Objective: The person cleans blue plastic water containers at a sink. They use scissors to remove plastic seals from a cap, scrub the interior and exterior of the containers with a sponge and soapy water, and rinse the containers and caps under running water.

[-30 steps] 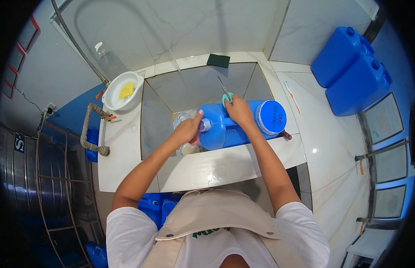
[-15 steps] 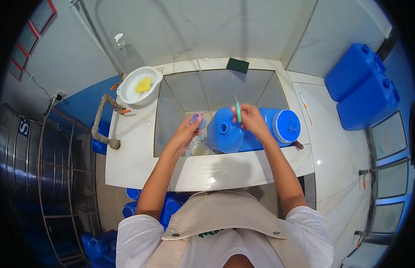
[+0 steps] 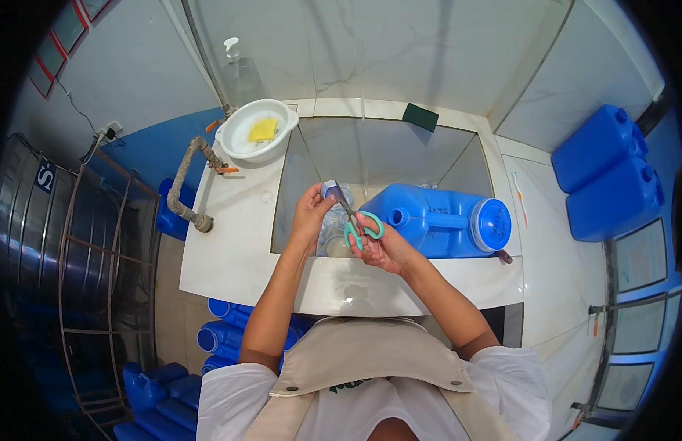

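— So, what do the hands hold?
— Right hand (image 3: 381, 246) grips green scissors (image 3: 359, 224). Left hand (image 3: 311, 213) pinches a small blue cap (image 3: 330, 190) over the sink (image 3: 370, 154).
— And behind them?
— A big blue jug (image 3: 436, 220) lies in the sink.
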`<state>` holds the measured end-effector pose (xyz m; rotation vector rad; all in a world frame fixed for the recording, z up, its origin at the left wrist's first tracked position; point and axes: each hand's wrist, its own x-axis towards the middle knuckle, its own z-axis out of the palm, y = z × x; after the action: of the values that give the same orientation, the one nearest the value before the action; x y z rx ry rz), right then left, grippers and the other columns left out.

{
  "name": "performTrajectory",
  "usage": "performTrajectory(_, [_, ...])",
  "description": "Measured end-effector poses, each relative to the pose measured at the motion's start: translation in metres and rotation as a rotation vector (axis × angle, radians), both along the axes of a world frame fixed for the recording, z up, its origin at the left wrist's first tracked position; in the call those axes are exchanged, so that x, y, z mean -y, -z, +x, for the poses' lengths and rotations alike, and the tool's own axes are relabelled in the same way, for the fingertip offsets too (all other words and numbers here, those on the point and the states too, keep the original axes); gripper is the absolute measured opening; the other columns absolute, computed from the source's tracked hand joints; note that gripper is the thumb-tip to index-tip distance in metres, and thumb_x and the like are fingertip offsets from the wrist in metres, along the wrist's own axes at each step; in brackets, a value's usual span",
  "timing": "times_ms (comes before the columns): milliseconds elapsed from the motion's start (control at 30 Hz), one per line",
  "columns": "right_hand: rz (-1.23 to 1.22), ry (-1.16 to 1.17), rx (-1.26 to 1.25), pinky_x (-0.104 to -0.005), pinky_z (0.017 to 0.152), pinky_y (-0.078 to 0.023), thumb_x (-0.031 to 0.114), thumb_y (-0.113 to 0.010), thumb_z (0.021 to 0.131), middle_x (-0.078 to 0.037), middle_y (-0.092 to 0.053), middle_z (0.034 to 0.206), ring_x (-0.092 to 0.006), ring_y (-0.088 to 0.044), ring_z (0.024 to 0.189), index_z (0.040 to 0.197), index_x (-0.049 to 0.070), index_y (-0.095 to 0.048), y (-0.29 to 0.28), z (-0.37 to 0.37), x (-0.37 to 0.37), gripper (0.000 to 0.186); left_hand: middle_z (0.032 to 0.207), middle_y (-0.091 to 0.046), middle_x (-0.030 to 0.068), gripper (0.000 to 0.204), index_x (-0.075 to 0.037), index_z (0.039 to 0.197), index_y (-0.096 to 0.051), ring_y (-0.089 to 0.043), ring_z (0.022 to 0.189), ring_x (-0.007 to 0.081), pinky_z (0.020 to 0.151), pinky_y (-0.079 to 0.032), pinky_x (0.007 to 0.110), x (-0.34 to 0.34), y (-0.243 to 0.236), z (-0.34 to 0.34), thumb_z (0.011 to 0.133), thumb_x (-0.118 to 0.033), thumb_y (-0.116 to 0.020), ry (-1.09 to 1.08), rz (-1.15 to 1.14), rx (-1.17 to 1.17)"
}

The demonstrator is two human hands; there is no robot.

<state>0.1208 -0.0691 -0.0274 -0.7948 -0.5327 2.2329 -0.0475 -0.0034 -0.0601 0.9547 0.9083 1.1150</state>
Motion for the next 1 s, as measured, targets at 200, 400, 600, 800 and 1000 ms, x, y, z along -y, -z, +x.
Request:
performTrajectory(200, [0.085,0.008,0.061,-0.0152,0.032,-0.025,0.048,-0.058,0.084,-0.004,-0.054,0.061,-0.0023,-0.036,0.035,0.077,0.007,-0.053,0.004,-0.013,0.004,0.042,0.095,-0.061,0.0051,0.029,0.002,0.112,-0.052,-0.055,0.086,0.0098,0.079,-0.043,0.024,0.004,-0.006,-0.005,0.085,-0.005,-0.057,-0.121,0.207,-0.123])
performTrajectory(400, [0.288,0.200,0.350,-0.0180,0.037,-0.031,0.034,-0.065,0.082,-0.003,-0.054,0.063,-0.0037,-0.041,0.043,0.083,0.004,-0.054,-0.015,-0.003,-0.018,0.033,0.093,-0.061,0.0065,0.026,0.002,0.104,-0.057,-0.056,0.085,0.0120,0.076,-0.044,0.026,0.014,0.006,-0.011,0.081,-0.009,-0.062,-0.196,0.639,-0.676])
performTrajectory(600, [1.067,0.373,0.959,-0.0382,0.064,-0.045,0.005,-0.064,0.073,-0.014,-0.059,0.081,-0.0298,-0.058,0.075,0.094,0.000,-0.047,-0.017,-0.019,-0.041,0.027,0.088,-0.063,0.0045,0.027,0.002,0.104,-0.058,-0.056,0.079,0.0115,0.072,-0.044,0.026,0.011,-0.002,-0.012,0.079,-0.010,-0.064,0.040,0.279,-0.482])
performTrajectory(800, [1.397,0.241,1.186,-0.0441,0.069,-0.044,-0.001,-0.059,0.071,-0.017,-0.057,0.084,-0.0373,-0.055,0.082,0.091,0.001,-0.046,-0.028,-0.025,-0.042,0.024,0.096,-0.062,0.0044,0.028,0.002,0.107,-0.057,-0.055,0.085,0.0105,0.075,-0.044,0.025,0.016,-0.006,-0.016,0.081,-0.009,-0.062,0.007,0.244,-0.345])
performTrajectory(1000, [1.374,0.452,1.174,-0.0408,0.068,-0.045,-0.002,-0.057,0.072,-0.016,-0.057,0.082,-0.0346,-0.056,0.078,0.089,0.001,-0.047,-0.018,-0.041,-0.050,0.020,0.098,-0.059,0.0076,0.029,0.002,0.106,-0.057,-0.054,0.092,0.0157,0.081,-0.043,0.028,0.017,-0.015,-0.021,0.080,-0.008,-0.063,-0.135,0.409,-0.640])
